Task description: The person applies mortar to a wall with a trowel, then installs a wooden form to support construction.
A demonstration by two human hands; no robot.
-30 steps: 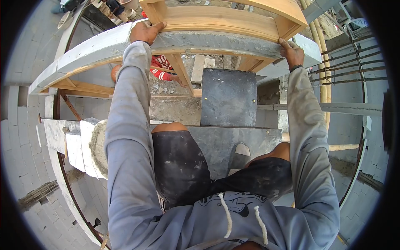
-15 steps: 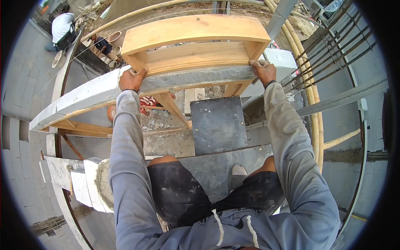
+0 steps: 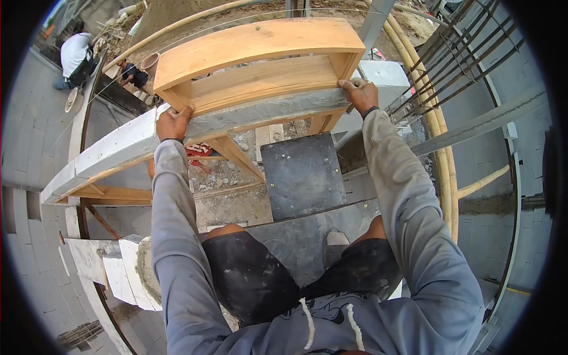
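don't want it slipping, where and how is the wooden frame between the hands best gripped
Probably by both short end pieces, from the outer left and right: the wooden frame is long and open, and these ends join its top board to its lower rail. The left hand and right hand are at its near lower corners.

There are two hands [image 3: 173,124] [image 3: 361,95], one open wooden frame [image 3: 260,46] between them, one black square board [image 3: 303,177] below, two white drawstrings [image 3: 308,325] [image 3: 355,326], two long bamboo poles [image 3: 442,177] [image 3: 452,177] side by side, and three other people [image 3: 77,54] [image 3: 136,76] [image 3: 199,152].
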